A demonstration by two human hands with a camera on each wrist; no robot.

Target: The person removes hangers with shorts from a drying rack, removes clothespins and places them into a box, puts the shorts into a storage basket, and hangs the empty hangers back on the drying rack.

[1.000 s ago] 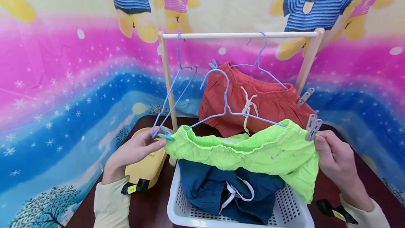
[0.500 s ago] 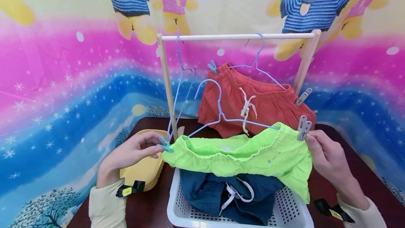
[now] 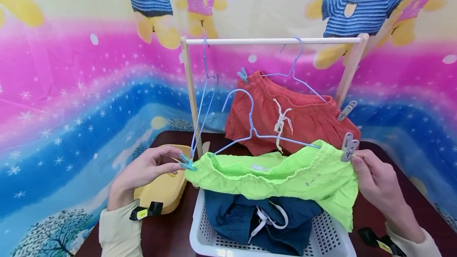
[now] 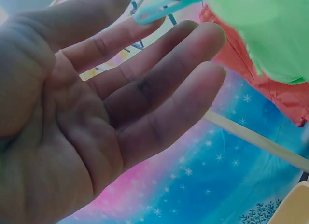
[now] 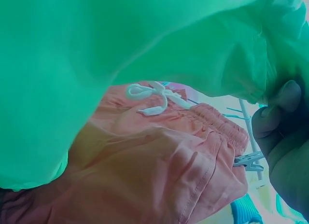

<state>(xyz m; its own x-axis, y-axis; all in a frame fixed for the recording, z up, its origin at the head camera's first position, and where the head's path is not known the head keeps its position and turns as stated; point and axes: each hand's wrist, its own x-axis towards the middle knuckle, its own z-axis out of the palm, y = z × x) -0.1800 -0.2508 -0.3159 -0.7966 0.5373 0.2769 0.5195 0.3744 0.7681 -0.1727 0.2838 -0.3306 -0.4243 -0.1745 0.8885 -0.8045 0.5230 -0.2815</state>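
Observation:
Lime-green shorts point(image 3: 278, 181) hang stretched between both hands, with a blue wire hanger point(image 3: 251, 130) inside the waistband. My left hand point(image 3: 146, 169) pinches a light-blue clothespin point(image 3: 187, 162) between thumb and index finger at the left end of the waistband. In the left wrist view its other fingers point(image 4: 164, 122) stick out loosely. My right hand point(image 3: 378, 181) grips the right side of the shorts. Just beside it, grey clothespins point(image 3: 349, 146) clip the waistband. The right wrist view shows the fingertips point(image 5: 289, 96) curled at the cloth, partly in shadow.
Behind stands a wooden rack point(image 3: 271, 41) with red shorts point(image 3: 282, 118) on a hanger and other blue hangers point(image 3: 201, 110) at left. Below, a white basket point(image 3: 200, 229) holds navy shorts point(image 3: 228, 217). A yellow container point(image 3: 157, 193) lies on the dark table at left.
The left hand has moved slightly left and down, off the hanging hanger, which now hangs narrower. The green shorts have dropped slightly with their hanger; both hands keep hold.

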